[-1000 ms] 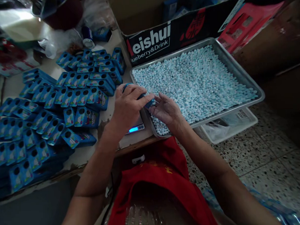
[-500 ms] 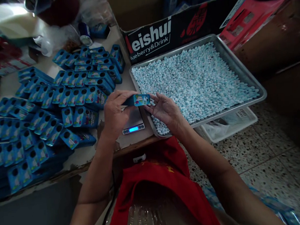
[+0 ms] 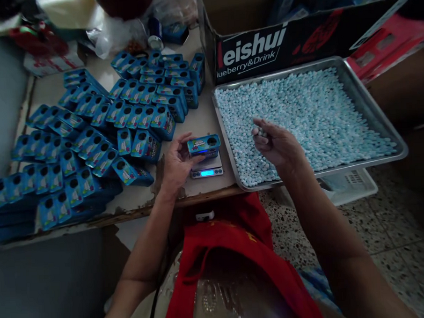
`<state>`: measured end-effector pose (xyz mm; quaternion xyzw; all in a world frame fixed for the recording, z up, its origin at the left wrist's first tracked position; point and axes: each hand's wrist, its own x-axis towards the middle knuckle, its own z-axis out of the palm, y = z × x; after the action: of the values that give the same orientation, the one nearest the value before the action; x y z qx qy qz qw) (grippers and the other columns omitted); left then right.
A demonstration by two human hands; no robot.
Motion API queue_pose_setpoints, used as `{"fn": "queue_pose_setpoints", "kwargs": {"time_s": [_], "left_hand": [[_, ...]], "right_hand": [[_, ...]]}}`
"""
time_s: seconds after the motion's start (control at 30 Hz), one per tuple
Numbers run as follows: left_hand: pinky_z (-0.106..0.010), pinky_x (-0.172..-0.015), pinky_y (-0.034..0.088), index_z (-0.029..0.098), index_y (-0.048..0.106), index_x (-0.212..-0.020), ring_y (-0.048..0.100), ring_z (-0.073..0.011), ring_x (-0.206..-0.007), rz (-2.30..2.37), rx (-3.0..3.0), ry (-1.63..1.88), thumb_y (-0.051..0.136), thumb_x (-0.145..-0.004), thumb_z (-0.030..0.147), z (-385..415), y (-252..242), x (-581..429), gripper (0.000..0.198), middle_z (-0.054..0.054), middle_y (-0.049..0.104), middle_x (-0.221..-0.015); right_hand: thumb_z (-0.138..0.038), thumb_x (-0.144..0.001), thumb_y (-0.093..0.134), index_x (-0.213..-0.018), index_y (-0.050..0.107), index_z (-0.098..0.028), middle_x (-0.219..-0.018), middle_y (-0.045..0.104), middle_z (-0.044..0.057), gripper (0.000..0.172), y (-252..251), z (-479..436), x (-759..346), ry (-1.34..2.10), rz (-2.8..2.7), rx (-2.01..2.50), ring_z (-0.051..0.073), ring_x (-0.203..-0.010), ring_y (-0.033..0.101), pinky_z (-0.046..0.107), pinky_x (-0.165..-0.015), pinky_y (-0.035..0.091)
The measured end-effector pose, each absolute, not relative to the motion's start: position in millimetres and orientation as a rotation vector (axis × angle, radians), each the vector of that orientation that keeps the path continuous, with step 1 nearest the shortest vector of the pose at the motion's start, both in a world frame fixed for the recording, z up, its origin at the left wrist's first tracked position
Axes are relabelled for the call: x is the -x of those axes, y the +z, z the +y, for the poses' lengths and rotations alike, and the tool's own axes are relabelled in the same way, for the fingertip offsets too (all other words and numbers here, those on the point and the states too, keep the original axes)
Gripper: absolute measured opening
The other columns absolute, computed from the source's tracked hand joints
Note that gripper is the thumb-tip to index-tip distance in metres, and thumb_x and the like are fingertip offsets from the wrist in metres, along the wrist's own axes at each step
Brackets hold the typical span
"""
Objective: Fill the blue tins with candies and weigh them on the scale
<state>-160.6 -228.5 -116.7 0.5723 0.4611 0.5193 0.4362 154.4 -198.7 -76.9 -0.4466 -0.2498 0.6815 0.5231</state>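
Mid-frame, our left hand [image 3: 177, 163] holds 1 blue tin [image 3: 203, 145] on the scale [image 3: 208, 172]; our right hand [image 3: 278, 146] pinches pale candies [image 3: 262, 132] over the tray [image 3: 373, 106].

The scene is dim and bluish, with soft daylight reaching in from beyond the far left of the metal tray [image 3: 382, 111]. A crumpled plastic bag [image 3: 72, 12] up there is blown out to white, the one real patch of glare. The tray's rim carries a pale sheen, and the sweets [image 3: 308, 112] inside read clearly. Just left of the tray, a display [image 3: 207, 173] glows bright blue under the tin [image 3: 203, 145]. The left hand [image 3: 177, 163] and right hand [image 3: 279, 144] are evenly lit, with faint shadows. The boxes [image 3: 57, 161] well left of the tray sink into gloom. Straight lines bow toward the edges, and the corners darken and soften.
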Motion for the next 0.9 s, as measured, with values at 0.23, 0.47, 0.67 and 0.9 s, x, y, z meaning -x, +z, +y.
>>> {"fn": "queue_pose_setpoints", "kwargs": {"time_s": [0.23, 0.47, 0.67, 0.9], "left_hand": [[-0.043, -0.113, 0.069, 0.027, 0.077, -0.126, 0.083, -0.0274, -0.123, 1.362, -1.359, 1.332, 0.100, -0.084, 0.039, -250.9, -95.3, 191.0, 0.049, -0.007, 0.085, -0.123], [-0.043, -0.109, 0.070, 0.027, 0.079, -0.124, 0.082, -0.0248, -0.116, 1.430, -1.521, 1.500, 0.096, -0.092, 0.036, -277.8, -72.2, 195.9, 0.037, -0.005, 0.084, -0.119], [-0.039, -0.110, 0.068, 0.028, 0.077, -0.129, 0.081, -0.0220, -0.118, 1.502, -1.564, 1.471, 0.089, -0.095, 0.022, -282.7, -65.0, 202.0, 0.036, -0.003, 0.083, -0.122], [-0.040, -0.111, 0.067, 0.028, 0.075, -0.131, 0.081, -0.0218, -0.116, 1.488, -1.621, 1.521, 0.089, -0.097, 0.020, -281.7, -66.8, 206.5, 0.038, -0.002, 0.080, -0.120]], "right_hand": [[-0.030, -0.093, 0.093, -0.096, 0.073, -0.024, -0.085, 0.071, -0.001, 0.022, -80.0, -212.5, -164.1, 1.540, -0.558, 1.114, 0.007, -0.061, 0.054, 0.011, -0.046, 0.045], [-0.015, -0.084, 0.089, -0.098, 0.074, -0.024, -0.091, 0.071, -0.001, 0.022, -71.4, -213.6, -171.6, 1.583, -0.617, 1.188, 0.006, -0.064, 0.055, 0.012, -0.051, 0.048], [-0.049, -0.069, 0.114, -0.092, 0.074, -0.025, -0.071, 0.059, -0.006, 0.052, -56.0, -211.8, -149.7, 1.693, -0.799, 1.181, 0.006, -0.053, 0.038, 0.018, -0.042, 0.032], [-0.073, -0.076, 0.106, -0.080, 0.061, -0.029, -0.064, 0.045, -0.007, 0.063, -44.4, -201.2, -144.4, 1.550, -1.031, 1.200, 0.008, -0.049, 0.030, 0.027, -0.041, 0.022]]}}
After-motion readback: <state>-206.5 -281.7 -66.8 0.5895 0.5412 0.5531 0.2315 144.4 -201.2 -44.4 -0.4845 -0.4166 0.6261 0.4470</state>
